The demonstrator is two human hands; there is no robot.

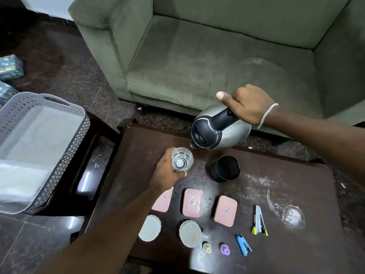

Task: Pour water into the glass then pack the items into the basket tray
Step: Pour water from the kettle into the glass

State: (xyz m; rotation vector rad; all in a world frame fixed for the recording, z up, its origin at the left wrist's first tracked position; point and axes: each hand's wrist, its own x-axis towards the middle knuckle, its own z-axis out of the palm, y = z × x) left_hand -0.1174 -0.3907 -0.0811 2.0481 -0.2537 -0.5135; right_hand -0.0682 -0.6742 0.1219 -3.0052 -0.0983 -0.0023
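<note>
Steel kettle (223, 131) gripped by right hand (248, 107), glass (182, 160) gripped by left hand (167, 173)

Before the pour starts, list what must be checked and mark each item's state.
1. Left hand grips the glass around its side: ok.
2. Right hand grips the kettle by its black handle: ok.
3. Glass held upright, mouth open to the camera: ok.
4. Kettle spout over the glass mouth: cannot tell. The spout tip sits at the glass's far rim, and this view does not settle whether it is over the mouth.
5. Water level in the glass: cannot tell. The glass is clear and is seen from above.
6. Basket tray stands to the left with its top open, ready for packing: ok.
</note>
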